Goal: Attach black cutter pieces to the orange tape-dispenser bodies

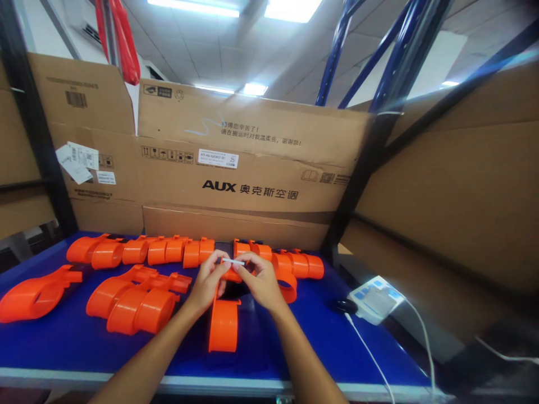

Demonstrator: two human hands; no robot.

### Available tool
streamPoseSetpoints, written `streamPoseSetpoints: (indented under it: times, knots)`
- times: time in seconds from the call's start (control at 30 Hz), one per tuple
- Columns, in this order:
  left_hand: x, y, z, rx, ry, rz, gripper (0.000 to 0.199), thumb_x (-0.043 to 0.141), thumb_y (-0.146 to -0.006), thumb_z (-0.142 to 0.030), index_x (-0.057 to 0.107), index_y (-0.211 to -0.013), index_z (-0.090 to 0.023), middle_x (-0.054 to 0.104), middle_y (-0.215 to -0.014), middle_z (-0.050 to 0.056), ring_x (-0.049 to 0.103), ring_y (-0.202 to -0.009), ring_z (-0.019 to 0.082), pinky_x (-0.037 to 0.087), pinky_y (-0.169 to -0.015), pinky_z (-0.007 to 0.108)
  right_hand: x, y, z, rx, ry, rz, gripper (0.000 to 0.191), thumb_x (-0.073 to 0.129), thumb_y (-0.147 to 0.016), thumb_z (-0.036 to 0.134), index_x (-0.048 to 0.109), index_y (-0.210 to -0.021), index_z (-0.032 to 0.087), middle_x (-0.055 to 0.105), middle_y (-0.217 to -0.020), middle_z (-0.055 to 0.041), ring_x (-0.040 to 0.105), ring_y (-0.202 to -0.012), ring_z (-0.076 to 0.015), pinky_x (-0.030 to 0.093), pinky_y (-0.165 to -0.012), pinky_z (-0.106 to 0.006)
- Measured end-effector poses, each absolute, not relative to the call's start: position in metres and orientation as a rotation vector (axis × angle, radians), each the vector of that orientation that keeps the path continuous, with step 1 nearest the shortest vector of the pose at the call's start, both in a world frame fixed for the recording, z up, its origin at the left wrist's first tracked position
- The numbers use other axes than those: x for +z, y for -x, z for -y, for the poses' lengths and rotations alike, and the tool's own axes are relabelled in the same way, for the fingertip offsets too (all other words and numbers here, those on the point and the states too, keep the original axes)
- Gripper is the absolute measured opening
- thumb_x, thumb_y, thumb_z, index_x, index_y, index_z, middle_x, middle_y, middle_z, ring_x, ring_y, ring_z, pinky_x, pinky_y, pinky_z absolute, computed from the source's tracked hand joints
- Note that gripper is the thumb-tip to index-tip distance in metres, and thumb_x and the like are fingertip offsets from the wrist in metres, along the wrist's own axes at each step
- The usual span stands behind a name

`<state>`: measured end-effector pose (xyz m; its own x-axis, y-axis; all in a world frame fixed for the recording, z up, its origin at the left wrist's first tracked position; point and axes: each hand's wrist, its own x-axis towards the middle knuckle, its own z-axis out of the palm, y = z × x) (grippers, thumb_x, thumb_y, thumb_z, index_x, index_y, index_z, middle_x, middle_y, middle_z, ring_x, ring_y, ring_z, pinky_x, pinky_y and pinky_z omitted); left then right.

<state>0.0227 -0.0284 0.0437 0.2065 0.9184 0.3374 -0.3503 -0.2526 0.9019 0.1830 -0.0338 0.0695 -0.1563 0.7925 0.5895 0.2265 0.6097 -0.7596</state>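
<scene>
At the near edge of my view, the pale rim of the blue desk [328, 314] runs across, and both forearms reach over it. Just past it, an orange ring [224, 328] sits below the hands, its flat arm rising toward the left hand [206, 283].

Farther in, the left hand and the right hand [261, 280] meet near the middle. I see a thin white strip [233, 261], ridged along its length, lying crosswise between them. The left fingers pinch its left end between thumb and forefinger; the right fingers are pressed together on it nearer the other end, which shows at the fingertips. Under the strip, part of an orange piece [231, 275] shows between the hands; I cannot tell which fingers bear it.

To the left lie a cluster of orange holders [135, 306] and a single looped holder [33, 297]. On the right, a white device [376, 300] with a cable sits beside a black object [346, 306]. Beyond the hands, a row of orange holders [158, 251] spans the desk, with more to the right, in front of a cardboard wall [168, 185] printed "AUX".
</scene>
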Motion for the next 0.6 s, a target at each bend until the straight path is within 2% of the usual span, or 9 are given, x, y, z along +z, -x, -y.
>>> streamPoseSetpoints:
  times: [0.27, 0.6]
  knots:
    - [0.0426, -0.0224, 0.0257, 1.369, -1.269, -0.634, 0.031, 0.067, -0.081, -0.048, 0.056, -0.096, -0.023, 0.043, -0.043, -0.011, 0.037, -0.029, 0.008, 0.026, -0.034, 0.018, 0.0752, -0.1828, 0.0375, 0.557, 0.842, 1.687, 0.021, 0.07, -0.087, 0.041, 0.075, -0.091, 0.02, 0.074, -0.092, -0.0067, 0.065, -0.083, -0.0211, 0.051, -0.072, -0.032]
    - [0.0454, -0.0204, 0.0257, 1.397, -1.236, -0.63, 0.03, 0.066, -0.082, -0.046, 0.055, -0.098, -0.023, 0.041, -0.041, -0.011, 0.033, -0.027, 0.008, 0.025, -0.034, 0.018, 0.0682, -0.1866, 0.0318, 0.54, 0.877, 1.627, 0.023, 0.07, -0.086, 0.043, 0.074, -0.091, 0.021, 0.071, -0.089, -0.0057, 0.061, -0.076, -0.0192, 0.049, -0.065, -0.03]
